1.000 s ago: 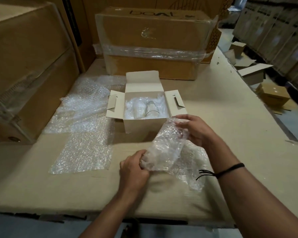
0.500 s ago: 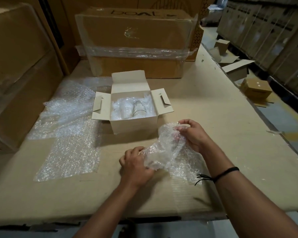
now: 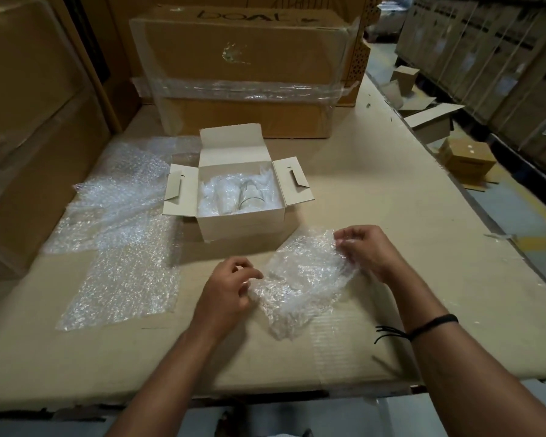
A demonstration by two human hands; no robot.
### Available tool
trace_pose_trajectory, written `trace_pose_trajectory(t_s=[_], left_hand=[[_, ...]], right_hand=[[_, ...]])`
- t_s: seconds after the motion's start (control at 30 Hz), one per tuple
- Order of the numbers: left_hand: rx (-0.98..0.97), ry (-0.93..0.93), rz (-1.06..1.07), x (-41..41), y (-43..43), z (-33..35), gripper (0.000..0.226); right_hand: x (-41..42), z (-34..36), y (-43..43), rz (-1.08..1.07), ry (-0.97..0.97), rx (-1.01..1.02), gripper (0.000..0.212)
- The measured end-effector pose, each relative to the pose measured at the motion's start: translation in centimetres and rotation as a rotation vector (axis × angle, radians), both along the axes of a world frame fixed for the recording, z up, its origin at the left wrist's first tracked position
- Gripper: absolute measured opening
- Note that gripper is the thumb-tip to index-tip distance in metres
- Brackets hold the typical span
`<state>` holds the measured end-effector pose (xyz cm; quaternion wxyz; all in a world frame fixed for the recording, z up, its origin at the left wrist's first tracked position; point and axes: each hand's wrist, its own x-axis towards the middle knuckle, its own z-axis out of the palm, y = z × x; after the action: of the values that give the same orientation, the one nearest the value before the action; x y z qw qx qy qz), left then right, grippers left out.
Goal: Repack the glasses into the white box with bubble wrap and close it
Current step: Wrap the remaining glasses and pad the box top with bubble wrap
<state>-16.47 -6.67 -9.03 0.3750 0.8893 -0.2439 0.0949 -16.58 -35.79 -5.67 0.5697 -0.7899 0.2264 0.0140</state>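
Both hands are on one crumpled sheet of bubble wrap [image 3: 300,279], which lies on the surface [image 3: 391,200] just in front of the white box [image 3: 240,225]. The fingers [image 3: 352,236] of your right hand [image 3: 366,250] pinch the sheet's far right corner and hold it slightly raised. The fingers [image 3: 246,274] of your left hand [image 3: 230,291] are curled at the near left edge and seem to pinch it too, though glare off the plastic blurs the contact. I can't tell whether a glass is rolled inside this sheet, as no rim or base shows through. The box is open, with the lid flap [image 3: 230,143] standing up at the back and both side flaps splayed outward. Inside it, one glass [image 3: 249,197] lies on its side near the middle with its rim showing. A wrapped bundle [image 3: 224,197] lies touching it on the left, and more wrap lines the walls. My judgement is that you are partway through: some glasses are already in the box, and one sheet is in your hands. The total number of glasses to pack isn't visible. What's left is to finish this wrap, seat it in the free space at the box's right side, pad any gaps, fold the side flaps in and tuck the lid down. Spare bubble wrap [image 3: 123,272] lies flat to the left of the box, within reach. A taped brown carton [image 3: 243,74] sits right behind the box.
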Motion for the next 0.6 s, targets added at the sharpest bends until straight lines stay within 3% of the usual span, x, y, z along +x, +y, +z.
trace_pose_trajectory(t_s=[0.07,0.13,0.27,0.37,0.4,0.47,0.53,0.6], left_hand=[[0.092,-0.009,0.028,0.5,0.3,-0.3,0.038],[0.045,0.045,0.092,0.4,0.3,-0.2,0.04],[-0.131,0.191,0.212,-0.5,-0.3,0.4,0.054],[-0.272,0.24,0.269,-0.6,-0.8,0.6,0.053],[-0.301,0.23,0.276,-0.6,-0.8,0.7,0.049],[-0.236,0.13,0.236,-0.6,-0.5,0.7,0.038],[0.021,-0.012,0.104,-0.3,-0.1,0.3,0.039],[0.298,0.004,-0.046,-0.1,0.2,-0.2,0.047]], right_hand=[[-0.4,0.0,0.4,0.053,0.025,-0.041,0.021],[-0.6,0.0,0.9,0.051,0.041,0.014,0.029],[-1.0,1.2,2.2,-0.088,0.055,0.432,0.031],[-1.6,1.4,2.7,-0.078,0.099,0.547,0.049],[-1.8,1.2,2.8,-0.043,0.101,0.492,0.057],[-1.9,0.6,2.8,0.063,0.094,0.149,0.074],[-1.9,0.5,2.8,0.211,0.082,-0.301,0.077],[-1.8,0.2,2.7,0.307,0.082,-0.621,0.077]])
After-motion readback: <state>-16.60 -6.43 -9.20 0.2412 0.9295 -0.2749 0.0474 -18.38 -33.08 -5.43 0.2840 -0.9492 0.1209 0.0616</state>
